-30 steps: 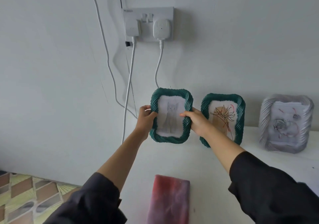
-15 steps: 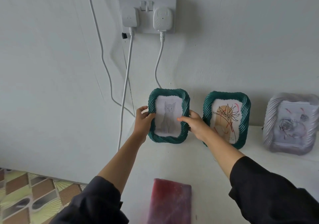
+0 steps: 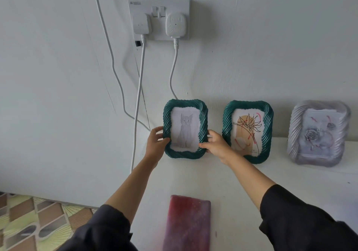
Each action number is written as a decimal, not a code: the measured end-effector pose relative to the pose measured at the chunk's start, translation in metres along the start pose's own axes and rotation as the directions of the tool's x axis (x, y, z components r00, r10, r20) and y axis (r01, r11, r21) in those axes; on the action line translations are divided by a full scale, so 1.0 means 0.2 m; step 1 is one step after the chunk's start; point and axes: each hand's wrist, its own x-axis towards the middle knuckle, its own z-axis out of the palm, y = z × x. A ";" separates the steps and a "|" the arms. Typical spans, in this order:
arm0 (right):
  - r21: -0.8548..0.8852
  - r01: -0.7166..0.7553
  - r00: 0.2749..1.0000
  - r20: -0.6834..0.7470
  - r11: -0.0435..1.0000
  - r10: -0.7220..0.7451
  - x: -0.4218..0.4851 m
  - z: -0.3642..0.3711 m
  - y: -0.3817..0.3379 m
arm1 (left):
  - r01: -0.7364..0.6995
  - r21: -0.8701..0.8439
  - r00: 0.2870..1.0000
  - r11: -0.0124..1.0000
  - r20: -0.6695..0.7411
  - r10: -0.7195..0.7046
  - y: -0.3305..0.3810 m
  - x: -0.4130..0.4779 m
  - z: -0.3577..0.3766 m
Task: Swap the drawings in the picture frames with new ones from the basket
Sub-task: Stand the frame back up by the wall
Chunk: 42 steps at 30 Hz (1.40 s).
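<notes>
Since a second ago the cat frame point(image 3: 185, 103) has come down from mid-air, and its lower edge now meets the white table point(image 3: 213, 181) at the wall, leftmost in a row of three. It stands upright in portrait, long axis vertical, face turned out toward the camera.

Both hands hold it low on its sides. The left hand point(image 3: 156, 144) has its thumb across the front of the lower left rim and its fingers curled behind. The right hand point(image 3: 216, 144) pinches the lower right rim the same way.

The frame holds a grey pencil drawing of a sitting cat point(image 3: 185, 129) on white paper. Its rim is dark green and twisted like rope, with rounded corners.

Just beside it stands a matching green frame point(image 3: 249, 105) with a line-drawn flower point(image 3: 248, 132) over tan and red marks. Further right, apart, stands a silver frame point(image 3: 296, 130) with a rose drawing point(image 3: 317, 134).

A red-purple oblong point(image 3: 187, 223) lies near the table's front edge – what it is cannot be told.
</notes>
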 end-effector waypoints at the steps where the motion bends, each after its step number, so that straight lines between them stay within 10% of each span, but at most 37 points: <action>1: -0.013 -0.008 1.000 0.006 1.000 0.008 0.00 0.00 0.00 | 0.005 0.001 1.000 1.000 -0.004 -0.005 0.00 0.00 0.00; 9: -0.253 -0.028 0.999 0.024 0.967 0.035 -0.19 -0.16 -0.08 | -0.275 0.229 0.846 0.934 -0.404 0.348 0.11 -0.15 0.15; 14: -0.331 0.235 0.856 -0.375 0.914 -0.356 -0.35 -0.40 -0.10 | -0.610 0.320 0.741 0.725 -0.091 0.665 0.21 -0.29 0.42; 19: -0.378 0.167 0.639 -0.662 0.911 -0.392 -0.33 -0.59 0.01 | -0.533 0.325 0.844 0.781 0.278 0.460 0.21 -0.31 0.65; 27: -0.306 0.176 0.856 -0.421 0.936 -0.298 -0.33 -0.65 0.13 | -0.299 0.337 0.923 0.893 0.339 0.181 0.16 -0.25 0.77; 42: -0.176 0.307 0.874 -0.336 0.935 -0.351 -0.50 -0.75 0.21 | -0.264 0.348 0.954 0.900 0.230 0.191 0.21 -0.47 0.76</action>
